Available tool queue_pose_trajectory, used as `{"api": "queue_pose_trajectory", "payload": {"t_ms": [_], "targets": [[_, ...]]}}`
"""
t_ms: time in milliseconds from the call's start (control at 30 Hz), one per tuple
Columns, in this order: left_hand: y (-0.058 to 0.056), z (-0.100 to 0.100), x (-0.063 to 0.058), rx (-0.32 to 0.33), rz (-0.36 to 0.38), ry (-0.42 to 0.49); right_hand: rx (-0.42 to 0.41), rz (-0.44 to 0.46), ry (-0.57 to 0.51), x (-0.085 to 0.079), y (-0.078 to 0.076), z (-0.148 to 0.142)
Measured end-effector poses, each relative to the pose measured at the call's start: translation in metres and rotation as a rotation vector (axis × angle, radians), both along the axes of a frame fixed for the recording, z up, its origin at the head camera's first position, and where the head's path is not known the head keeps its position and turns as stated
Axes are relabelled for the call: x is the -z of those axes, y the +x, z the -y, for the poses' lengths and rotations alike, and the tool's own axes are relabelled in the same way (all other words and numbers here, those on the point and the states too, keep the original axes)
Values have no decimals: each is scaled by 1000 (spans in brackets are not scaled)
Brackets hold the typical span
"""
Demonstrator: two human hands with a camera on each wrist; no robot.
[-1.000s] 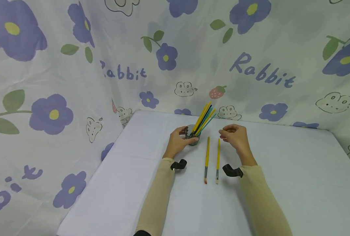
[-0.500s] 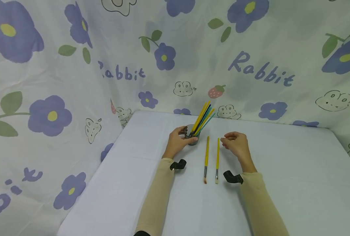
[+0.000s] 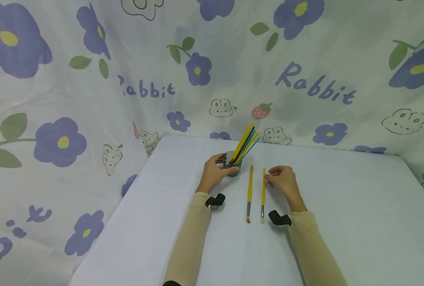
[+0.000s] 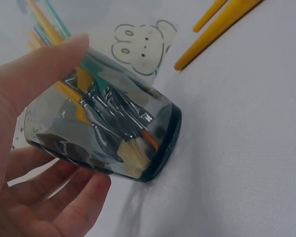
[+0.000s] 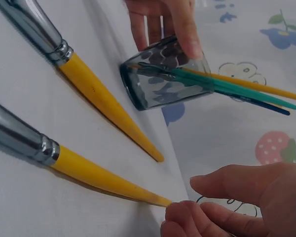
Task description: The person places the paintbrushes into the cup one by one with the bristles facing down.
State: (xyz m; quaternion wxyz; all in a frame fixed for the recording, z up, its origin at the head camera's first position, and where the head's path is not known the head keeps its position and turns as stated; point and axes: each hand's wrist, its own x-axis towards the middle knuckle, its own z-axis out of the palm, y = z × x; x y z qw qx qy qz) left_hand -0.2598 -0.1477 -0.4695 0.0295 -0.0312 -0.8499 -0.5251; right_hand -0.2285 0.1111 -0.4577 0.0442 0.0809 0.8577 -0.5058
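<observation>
My left hand [image 3: 212,172] grips a clear, dark-tinted glass [image 5: 163,94] between thumb and fingers. Several paintbrushes [image 4: 106,94] lean in it, bristles down, with yellow, teal and dark blue handles upward. Two yellow-handled paintbrushes lie side by side on the table, bristle ends toward me: the left paintbrush [image 3: 250,188] and the right paintbrush [image 3: 263,194]. Over the right one's handle end is my right hand [image 3: 283,180], thumb and forefinger apart and the other fingers bent. Its fingertips overlap the handle tip in the right wrist view; whether they touch it I cannot tell.
A white-covered table [image 3: 154,206] lies under everything. Behind it and to the left hangs a white curtain [image 3: 154,51] printed with purple flowers, rabbits and lettering. Each sleeve has a black wrist mount [image 3: 215,200] near the cuff.
My right hand has come down and toward me, reaching the right paintbrush's handle end. The left hand stays on the glass, and the two lying paintbrushes have not moved.
</observation>
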Motion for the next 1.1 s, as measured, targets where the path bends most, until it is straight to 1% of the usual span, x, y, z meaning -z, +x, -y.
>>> {"api": "queue_pose_trajectory", "payload": {"t_ms": [67,200,333,700,933,1100], "targets": [[0,0,0,2,-2,-1,-16,8,16,2,0,0],[0,0,0,0,-1,0,-58,55,48,6,-1,2],[2,0,-1,1,-2,1,-77,90,79,6,0,4],[2,0,0,3,-9,4,-117,78,161,8,3,8],[2,0,0,-3,-12,4,-154,97,252,7,7,12],[1,0,0,-8,-4,1,-178,93,278,5,9,14]]}}
